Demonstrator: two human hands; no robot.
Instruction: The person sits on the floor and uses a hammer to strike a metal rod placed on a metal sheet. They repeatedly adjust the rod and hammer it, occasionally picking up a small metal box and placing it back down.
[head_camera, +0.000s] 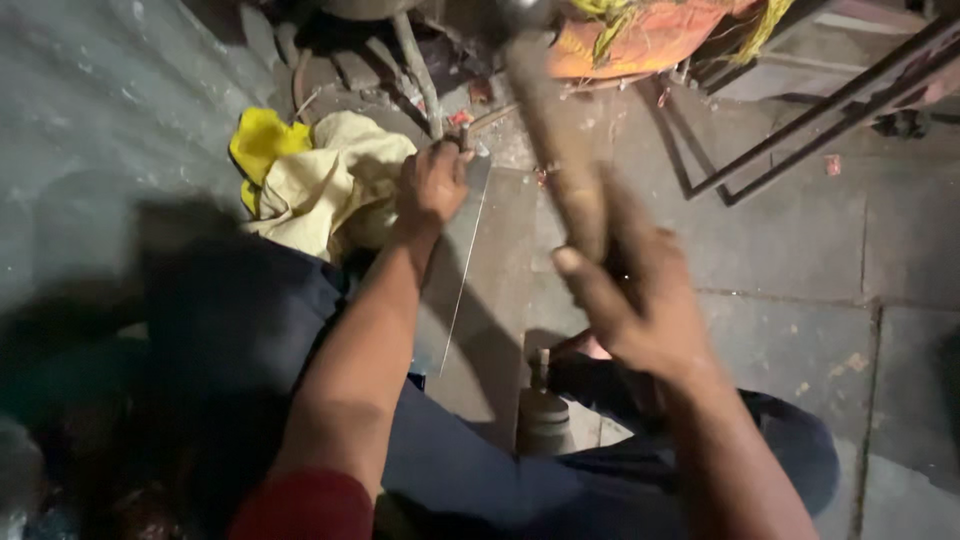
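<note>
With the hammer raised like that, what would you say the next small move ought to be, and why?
Probably a short, controlled blow down toward the top edge of the metal sheet. The right hand has the hammer lifted by its wooden handle, while the left hand steadies the sheet at that end, so the strike should land clear of those fingers.

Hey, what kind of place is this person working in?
Probably a small metal workshop, floor-level: the right hand swings a hammer, the left hand steadies a metal sheet, beside a metal frame.
</note>
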